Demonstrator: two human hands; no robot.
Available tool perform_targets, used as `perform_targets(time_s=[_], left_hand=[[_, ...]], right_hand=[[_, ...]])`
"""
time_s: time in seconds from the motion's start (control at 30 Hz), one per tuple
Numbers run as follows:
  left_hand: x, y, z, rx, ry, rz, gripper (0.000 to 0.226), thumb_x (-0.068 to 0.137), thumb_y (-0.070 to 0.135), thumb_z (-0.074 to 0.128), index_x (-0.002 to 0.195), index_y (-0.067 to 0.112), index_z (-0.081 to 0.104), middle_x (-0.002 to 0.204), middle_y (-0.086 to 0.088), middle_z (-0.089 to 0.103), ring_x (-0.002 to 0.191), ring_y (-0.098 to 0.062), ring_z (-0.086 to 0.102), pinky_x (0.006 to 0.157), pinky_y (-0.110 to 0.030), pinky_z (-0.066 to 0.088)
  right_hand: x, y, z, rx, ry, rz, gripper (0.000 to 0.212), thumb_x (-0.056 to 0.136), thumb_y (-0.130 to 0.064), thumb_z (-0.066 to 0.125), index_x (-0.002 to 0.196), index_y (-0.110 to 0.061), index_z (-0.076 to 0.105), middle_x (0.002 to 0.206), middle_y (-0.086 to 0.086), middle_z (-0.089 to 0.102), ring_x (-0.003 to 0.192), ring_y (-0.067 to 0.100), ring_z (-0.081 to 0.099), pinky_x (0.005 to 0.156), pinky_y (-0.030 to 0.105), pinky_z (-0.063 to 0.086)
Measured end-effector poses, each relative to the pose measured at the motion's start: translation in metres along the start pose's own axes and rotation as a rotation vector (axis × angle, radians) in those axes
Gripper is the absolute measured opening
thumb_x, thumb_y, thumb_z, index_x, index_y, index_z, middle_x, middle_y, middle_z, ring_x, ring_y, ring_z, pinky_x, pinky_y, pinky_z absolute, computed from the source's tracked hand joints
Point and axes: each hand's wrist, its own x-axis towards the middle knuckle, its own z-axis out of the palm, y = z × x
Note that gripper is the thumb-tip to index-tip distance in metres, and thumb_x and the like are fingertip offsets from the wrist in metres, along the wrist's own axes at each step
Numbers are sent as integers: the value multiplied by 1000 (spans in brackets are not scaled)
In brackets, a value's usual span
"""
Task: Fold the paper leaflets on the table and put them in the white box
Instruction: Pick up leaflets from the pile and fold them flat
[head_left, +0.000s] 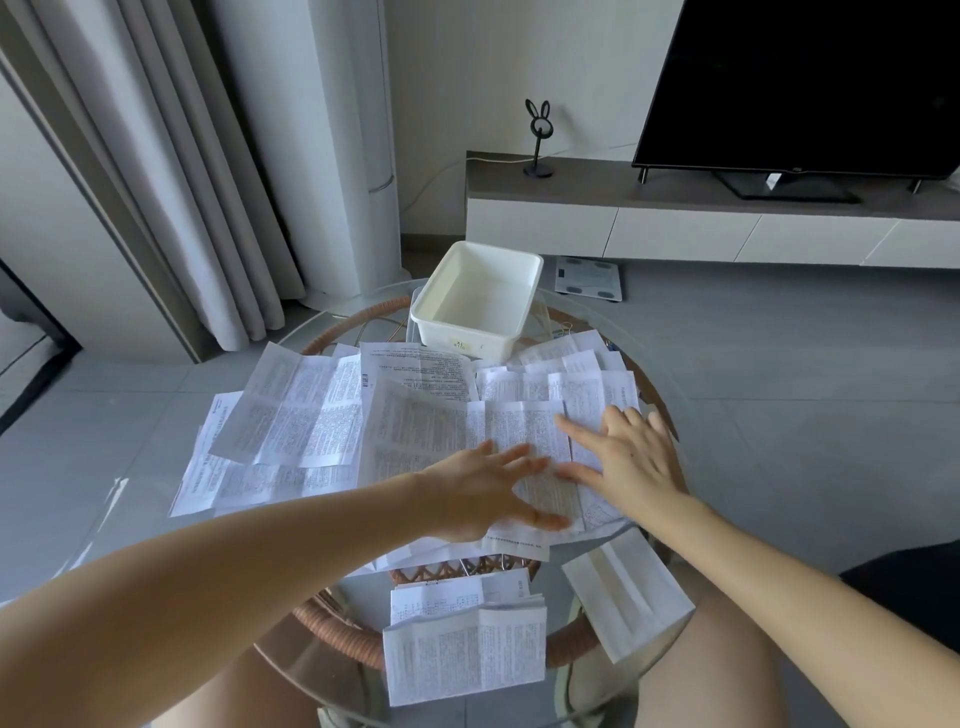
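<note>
Paper leaflets (291, 415) lay all over the round counter (348, 319), thin white sheets full of tiny black print. Most were opened flat and showed straight fold lines. They lay on top of each other, so an exact count could not be made.

One wide leaflet (519, 426) lay on top of the heap, near the right edge of the counter. Both hands were on it. The left hand (483, 488) was spread flat with straight fingers and pressed down on the paper. The right hand (628, 457) was just beside it, also spread flat, palm down on the same sheet.

One white box (462, 332) stood at the far edge of the counter. It was smooth plastic, shaped like a rectangle with round corners, and nothing showed inside it. A small label was on its near wall.

At the near edge sat a small pile of folded leaflets (462, 654). One more folded sheet (628, 592) stuck out past the near right edge.

The counter top was see-through glass, with a brown woven ring (337, 631) under it.
</note>
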Motion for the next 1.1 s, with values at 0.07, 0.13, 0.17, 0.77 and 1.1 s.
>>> perform_targets(time_s=[0.07, 0.13, 0.17, 0.77, 1.1], left_hand=[[0, 0, 0, -48, 3, -12, 85, 92, -6, 41, 143, 55, 12, 159, -3, -13, 145, -21, -15, 119, -47, 6], [1, -1, 0, -49, 5, -22, 86, 92, -7, 39, 144, 53, 9, 159, -2, -13, 145, -20, -15, 119, -45, 6], [1, -1, 0, -41, 7, -27, 85, 92, -6, 38, 145, 52, 7, 159, -2, -13, 145, -20, -14, 119, -44, 6], [-2, -3, 12, -376, 198, -138, 51, 100, 10, 38, 143, 38, 36, 158, 12, 13, 146, -7, 1, 119, -31, -3], [-58, 16, 6, -180, 740, -495, 38, 94, 34, 49, 132, 32, 55, 114, -2, 67, 96, -27, 67, 73, -39, 55]], right_hand=[[-17, 0, -2, 29, 22, -30, 58, 63, -60, 74, 115, -34, 67, 69, -7, 28, 58, 18, 47, 59, 29, 28], [-28, -1, -5, 65, 43, -49, 60, 61, -58, 77, 114, -32, 68, 69, -9, 29, 59, 18, 48, 59, 30, 28], [-33, -2, -7, 79, 58, -46, 59, 62, -58, 76, 114, -32, 68, 68, -9, 31, 59, 17, 47, 60, 29, 28], [5, -47, -41, 617, -321, 636, 49, 88, -22, 63, 131, -10, 43, 131, 8, 53, 112, 27, 55, 87, 35, 48], [8, -54, -112, 1603, -97, 885, 47, 88, 8, 49, 130, -14, 55, 76, 7, 59, 51, 15, 54, 42, 22, 47]])
